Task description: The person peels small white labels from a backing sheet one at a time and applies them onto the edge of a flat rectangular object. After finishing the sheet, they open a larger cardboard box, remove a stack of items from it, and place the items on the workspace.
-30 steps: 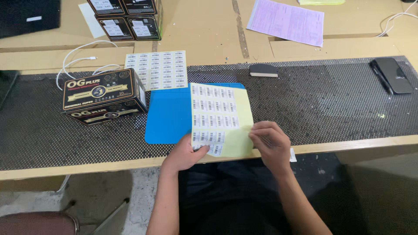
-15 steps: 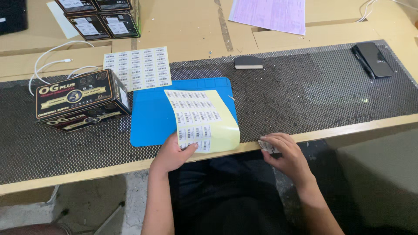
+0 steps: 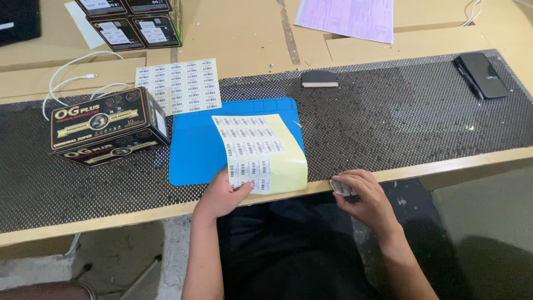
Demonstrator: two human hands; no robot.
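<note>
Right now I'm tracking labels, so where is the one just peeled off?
In the head view, the peeled label is pinched in the right hand at the table's front edge, right of the yellow label sheet.

Packing/labelling workstation: wooden bench with black perforated mat [image 3: 388, 122], blue work mat [image 3: 194, 150], barcode label sheets [image 3: 177, 86], stacked printed product cartons [image 3: 130, 22].

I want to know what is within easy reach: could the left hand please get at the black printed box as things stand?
Probably yes: the black printed box lies to the left on the mat, nothing between, though the left hand now pins the label sheet.
</note>
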